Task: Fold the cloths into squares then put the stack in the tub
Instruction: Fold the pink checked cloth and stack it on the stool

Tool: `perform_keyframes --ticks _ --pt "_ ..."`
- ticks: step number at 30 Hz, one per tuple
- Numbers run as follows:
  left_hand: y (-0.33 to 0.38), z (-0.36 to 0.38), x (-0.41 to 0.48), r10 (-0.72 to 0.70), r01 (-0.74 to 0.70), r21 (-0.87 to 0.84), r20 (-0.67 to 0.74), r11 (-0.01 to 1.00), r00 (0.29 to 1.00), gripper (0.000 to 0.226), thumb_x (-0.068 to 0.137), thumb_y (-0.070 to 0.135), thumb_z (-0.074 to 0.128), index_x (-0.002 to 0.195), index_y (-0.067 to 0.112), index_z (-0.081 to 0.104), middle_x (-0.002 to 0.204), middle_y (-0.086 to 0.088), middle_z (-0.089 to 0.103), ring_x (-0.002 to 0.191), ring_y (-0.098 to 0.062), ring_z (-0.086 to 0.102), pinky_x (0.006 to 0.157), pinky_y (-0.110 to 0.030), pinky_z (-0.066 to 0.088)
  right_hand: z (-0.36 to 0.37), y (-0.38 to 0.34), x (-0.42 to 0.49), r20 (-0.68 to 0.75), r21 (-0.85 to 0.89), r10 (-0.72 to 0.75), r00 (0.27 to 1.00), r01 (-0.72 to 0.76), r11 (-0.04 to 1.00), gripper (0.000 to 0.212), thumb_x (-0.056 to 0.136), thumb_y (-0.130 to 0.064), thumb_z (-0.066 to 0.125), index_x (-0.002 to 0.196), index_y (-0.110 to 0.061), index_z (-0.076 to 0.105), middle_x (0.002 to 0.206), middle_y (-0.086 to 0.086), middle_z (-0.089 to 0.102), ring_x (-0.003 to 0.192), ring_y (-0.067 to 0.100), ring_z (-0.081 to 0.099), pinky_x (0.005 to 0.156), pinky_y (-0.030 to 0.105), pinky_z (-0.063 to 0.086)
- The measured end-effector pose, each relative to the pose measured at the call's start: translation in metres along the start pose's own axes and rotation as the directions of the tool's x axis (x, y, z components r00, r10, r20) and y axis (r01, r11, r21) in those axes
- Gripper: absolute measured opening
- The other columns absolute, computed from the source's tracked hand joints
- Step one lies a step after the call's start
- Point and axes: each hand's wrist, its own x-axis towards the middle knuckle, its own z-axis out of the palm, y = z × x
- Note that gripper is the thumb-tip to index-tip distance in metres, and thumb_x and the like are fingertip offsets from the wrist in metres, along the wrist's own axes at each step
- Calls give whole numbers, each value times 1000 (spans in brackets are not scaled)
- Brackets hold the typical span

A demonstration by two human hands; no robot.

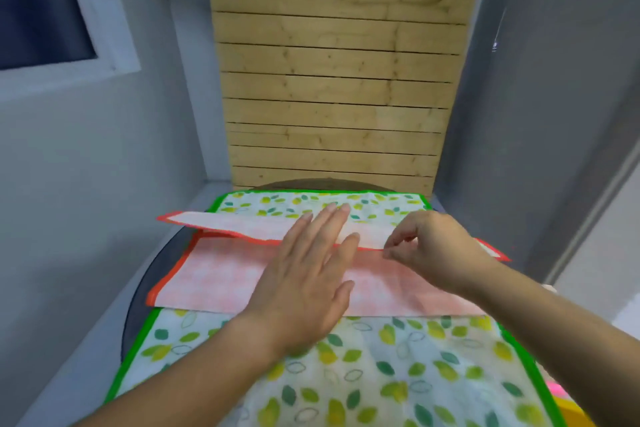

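Red-edged cloth (214, 274), mid-fold: left hand (308, 274) flat, fingers together; right hand (429, 246) pinches flap edge at 3 o'clock. Risk: flap skews (9 o'clock end unheld).

Domestic room corner: grey walls (86, 184), window (45, 10), pine-plank panel (336, 62), round table (135, 302).

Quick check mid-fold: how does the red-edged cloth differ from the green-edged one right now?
The red-edged cloth is pink check; the green-edged cloth is white with a leaf print. The red-edged cloth is partly folded and lies on top; the green-edged cloth lies spread open beneath. The left hand presses flat on the red-edged cloth and the right hand pinches its fold; neither grips the green-edged cloth. Both have a coloured border.
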Motion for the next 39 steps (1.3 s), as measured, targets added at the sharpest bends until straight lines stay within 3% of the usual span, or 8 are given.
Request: perform_keyframes --ticks 5,8,12,17,23,29,35,39 --pt "-3 -1 -11 -82 81 17 348 997 934 69 98 58 34 158 24 30 169 -11 13 157 -26 7 122 -45 4 35 16 -35 38 138 18 999 -23 990 11 73 -35 81 67 -34 72 86 -17 63 91 7 57 85 35 50" --pt "-14 6 -20 -142 170 5 576 985 805 70 100 67 21 161 40 1 167 3 -18 153 -19 -22 123 -45 -15 50 23 -47 93 165 -4 996 -11 986 9 76 -33 79 69 -35 73 98 -23 59 106 5 50 93 30 45" --pt "-22 15 -28 -139 236 -39 712 971 688 66 100 69 17 158 47 -3 166 9 -20 151 -15 -26 123 -46 -16 59 31 -56 96 173 -36 995 19 985 15 80 -38 74 68 -45 68 106 -23 57 109 2 49 96 33 46" --pt "-23 17 -29 -109 252 -92 725 963 680 63 101 68 19 158 48 3 168 9 -12 154 -11 -18 124 -37 -13 65 37 -62 62 156 -69 996 58 986 10 80 -46 64 80 -39 71 120 -24 53 118 2 45 98 41 45" --pt "-24 18 -31 -102 282 -132 723 950 683 63 100 69 22 158 50 7 168 11 -9 154 -9 -16 125 -36 -10 66 35 -67 71 13 -118 990 117 993 16 85 -51 62 93 -39 68 124 -26 52 121 -1 39 97 29 27" --pt "-28 13 -29 -102 307 -165 711 937 696 67 95 75 32 156 51 18 169 13 -1 155 -8 -9 125 -35 -6 62 28 -56 93 10 -207 974 207 978 21 84 -50 66 100 -38 73 119 -25 56 115 -2 44 99 25 37" --pt "-25 9 -25 -103 260 -117 706 959 701 66 98 72 27 158 45 20 170 6 6 156 -14 -1 126 -35 -1 67 28 -55 87 -72 -360 929 366 928 17 90 -38 61 94 -31 76 114 -18 65 109 1 53 92 19 43" --pt "-22 5 -26 -106 250 -105 704 962 703 65 100 69 24 158 42 21 169 4 12 156 -16 7 125 -34 5 65 28 -59 47 -16 -348 936 349 937 17 90 -37 61 94 -31 77 114 -21 64 109 -4 52 91 13 43"
